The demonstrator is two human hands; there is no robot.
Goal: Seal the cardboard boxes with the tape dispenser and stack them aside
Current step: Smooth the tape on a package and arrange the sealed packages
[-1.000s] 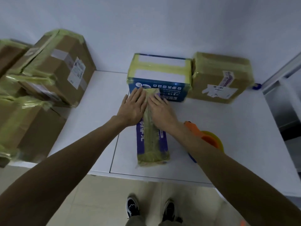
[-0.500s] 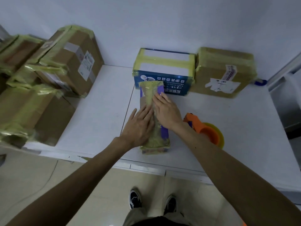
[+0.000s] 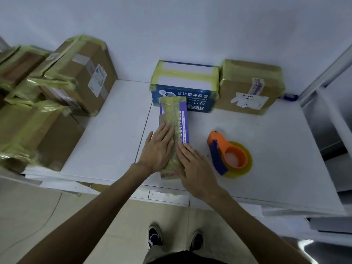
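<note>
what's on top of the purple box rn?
Yellow tape runs the length of the purple box. Left hand and right hand press flat on its near half; the top under them is covered.

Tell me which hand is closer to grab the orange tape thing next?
Probably the right hand. It presses the narrow purple box on the side where the tape dispenser sits; the left hand would have to cross the box.

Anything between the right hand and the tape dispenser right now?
Nothing. In the head view only a bare strip of white table separates the right hand from the tape dispenser, which lies untouched.
</note>
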